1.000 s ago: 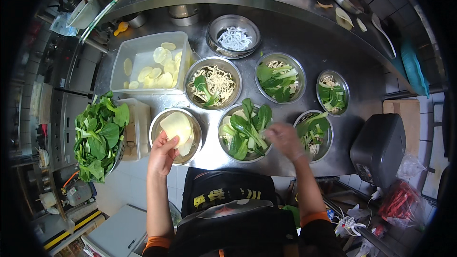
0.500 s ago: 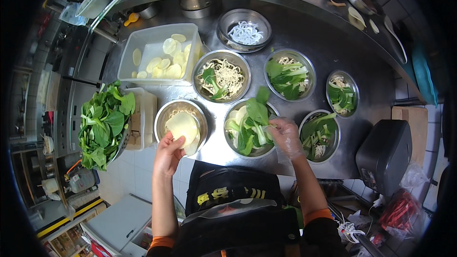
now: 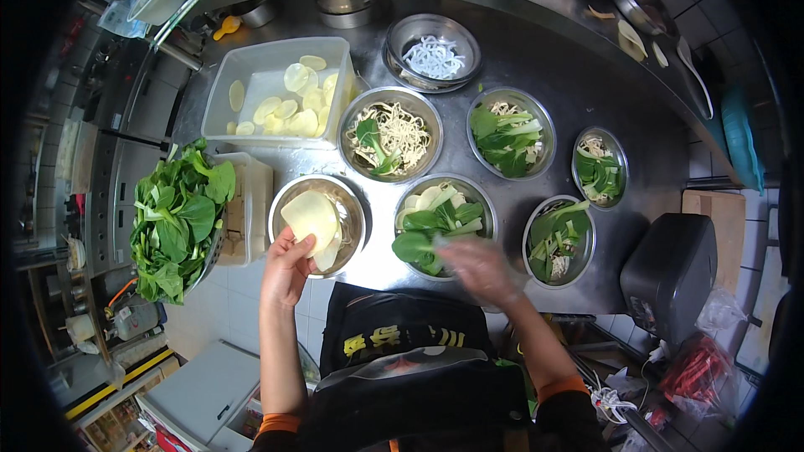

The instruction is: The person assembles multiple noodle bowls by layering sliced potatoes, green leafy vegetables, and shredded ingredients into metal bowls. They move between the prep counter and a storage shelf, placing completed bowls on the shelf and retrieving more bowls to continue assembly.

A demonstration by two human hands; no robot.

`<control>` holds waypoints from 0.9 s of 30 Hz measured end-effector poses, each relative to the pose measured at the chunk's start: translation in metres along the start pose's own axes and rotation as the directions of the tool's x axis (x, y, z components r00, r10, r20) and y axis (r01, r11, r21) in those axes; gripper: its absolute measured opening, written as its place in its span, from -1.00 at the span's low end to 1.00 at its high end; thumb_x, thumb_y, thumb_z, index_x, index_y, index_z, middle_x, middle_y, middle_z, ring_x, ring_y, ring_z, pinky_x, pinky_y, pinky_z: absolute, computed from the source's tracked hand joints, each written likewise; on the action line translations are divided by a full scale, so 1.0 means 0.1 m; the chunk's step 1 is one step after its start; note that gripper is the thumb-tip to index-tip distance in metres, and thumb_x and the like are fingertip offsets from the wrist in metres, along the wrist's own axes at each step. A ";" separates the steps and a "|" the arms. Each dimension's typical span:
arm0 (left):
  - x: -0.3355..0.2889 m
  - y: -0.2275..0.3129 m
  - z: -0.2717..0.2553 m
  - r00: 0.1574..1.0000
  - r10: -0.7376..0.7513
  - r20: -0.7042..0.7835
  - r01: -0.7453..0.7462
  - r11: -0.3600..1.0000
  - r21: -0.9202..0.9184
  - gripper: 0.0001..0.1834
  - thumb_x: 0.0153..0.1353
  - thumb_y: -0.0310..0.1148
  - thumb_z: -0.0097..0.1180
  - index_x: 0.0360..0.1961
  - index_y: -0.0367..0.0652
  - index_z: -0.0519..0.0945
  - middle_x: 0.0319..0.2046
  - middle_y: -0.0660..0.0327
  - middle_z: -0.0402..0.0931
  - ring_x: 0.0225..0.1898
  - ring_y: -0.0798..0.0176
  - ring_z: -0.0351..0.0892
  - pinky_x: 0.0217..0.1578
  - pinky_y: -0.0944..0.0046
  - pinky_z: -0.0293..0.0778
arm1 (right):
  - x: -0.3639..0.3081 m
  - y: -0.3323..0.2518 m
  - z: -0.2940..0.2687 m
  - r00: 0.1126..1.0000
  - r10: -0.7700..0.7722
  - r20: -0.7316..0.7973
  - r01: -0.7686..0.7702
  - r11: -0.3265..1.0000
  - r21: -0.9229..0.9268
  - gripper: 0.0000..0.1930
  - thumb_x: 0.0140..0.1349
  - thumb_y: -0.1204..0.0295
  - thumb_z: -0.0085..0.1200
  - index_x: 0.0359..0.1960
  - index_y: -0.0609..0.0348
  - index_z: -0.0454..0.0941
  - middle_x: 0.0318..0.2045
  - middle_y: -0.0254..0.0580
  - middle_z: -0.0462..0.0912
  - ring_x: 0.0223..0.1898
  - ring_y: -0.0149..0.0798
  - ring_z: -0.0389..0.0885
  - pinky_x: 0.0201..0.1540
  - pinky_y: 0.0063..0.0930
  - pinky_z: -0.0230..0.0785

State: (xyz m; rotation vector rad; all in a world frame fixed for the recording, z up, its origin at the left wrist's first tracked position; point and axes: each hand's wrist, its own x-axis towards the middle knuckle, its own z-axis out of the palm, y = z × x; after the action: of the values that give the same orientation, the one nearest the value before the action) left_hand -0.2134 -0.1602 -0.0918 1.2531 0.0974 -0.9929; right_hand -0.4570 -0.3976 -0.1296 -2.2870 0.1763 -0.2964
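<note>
In my bare left hand [image 3: 286, 269] are thin pale yellow slices [image 3: 311, 222], which look like potato, pinched between thumb and fingers. They hang over a steel bowl [image 3: 358, 243] with pale strips in it. My right hand [image 3: 479, 269], in a clear plastic glove, is at the near right rim of the middle steel bowl [image 3: 494, 219]. Its fingers are smeared by motion, beside a leaf of greens [image 3: 414, 248]. More leafy greens [image 3: 456, 216] lie in that bowl on top of pale slices.
A clear tub [image 3: 219, 130] of slices stands at the back left. Leafy greens [image 3: 172, 230] fill a colander on the left. Other steel bowls [image 3: 550, 138] hold strips and greens. White strands [image 3: 434, 57] lie in a back bowl. A black bin-like box [image 3: 670, 272] stands right.
My right hand has moved left and nearer to me, and the greens that stuck up now lie lower in the middle bowl. The left hand has shifted slightly left with its slices.
</note>
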 end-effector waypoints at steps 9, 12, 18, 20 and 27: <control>0.02 0.09 -0.05 1.000 0.006 -0.010 -0.006 1.000 -0.020 -0.69 0.18 -0.50 0.10 -0.02 -0.21 0.46 -0.20 0.24 0.57 -0.27 0.44 0.59 -0.39 0.49 0.54 | 0.17 0.20 0.00 0.950 0.252 -0.187 -0.238 0.967 0.094 -0.80 0.14 0.53 0.03 -0.22 0.15 0.63 -0.20 -0.09 0.64 -0.20 -0.05 0.61 -0.15 -0.26 0.45; 0.04 0.09 -0.05 1.000 -0.002 -0.031 0.001 1.000 -0.029 -0.68 0.18 -0.50 0.10 -0.02 -0.21 0.46 -0.21 0.25 0.57 -0.29 0.46 0.59 -0.40 0.52 0.54 | 0.28 0.22 -0.18 0.959 0.140 -0.247 -0.159 0.986 -0.059 -0.83 0.10 0.55 0.06 -0.26 0.15 0.64 -0.29 -0.09 0.65 -0.28 -0.04 0.61 -0.18 -0.26 0.45; 0.00 0.19 -0.15 1.000 0.014 -0.023 -0.015 0.998 -0.054 -0.68 0.17 -0.50 0.11 -0.02 -0.23 0.46 -0.22 0.25 0.58 -0.32 0.47 0.59 -0.42 0.54 0.53 | 0.49 0.23 -0.28 0.977 0.144 -0.155 -0.172 0.968 -0.181 -0.82 0.04 0.62 0.10 -0.30 0.15 0.64 -0.33 -0.09 0.65 -0.32 -0.05 0.59 -0.20 -0.31 0.44; -0.04 0.18 -0.23 0.999 0.004 -0.048 -0.006 0.999 -0.044 -0.68 0.17 -0.50 0.11 -0.02 -0.23 0.47 -0.24 0.25 0.58 -0.34 0.48 0.58 -0.44 0.54 0.53 | 0.61 0.10 -0.32 0.931 0.312 -0.189 -0.307 0.950 0.056 -0.84 0.05 0.63 0.08 -0.33 0.19 0.63 -0.27 -0.11 0.65 -0.26 -0.07 0.62 -0.18 -0.35 0.45; -0.02 -0.09 -0.33 0.987 -0.150 -0.060 0.146 0.987 -0.063 -0.67 0.16 -0.48 0.15 -0.02 -0.14 0.49 -0.32 0.32 0.58 -0.40 0.55 0.55 -0.53 0.63 0.47 | 2.07 -1.21 -0.03 0.949 -0.296 -0.105 0.301 0.953 0.032 -0.72 0.10 0.60 0.08 -0.13 0.13 0.59 -0.19 -0.12 0.63 -0.19 -0.18 0.61 -0.12 -0.43 0.44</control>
State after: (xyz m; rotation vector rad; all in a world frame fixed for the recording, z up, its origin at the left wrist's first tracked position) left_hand -0.2059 -0.1313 -0.1094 1.2373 0.2714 -1.0697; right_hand -0.2548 -0.3653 -0.0051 -2.2505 -0.1286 -0.5652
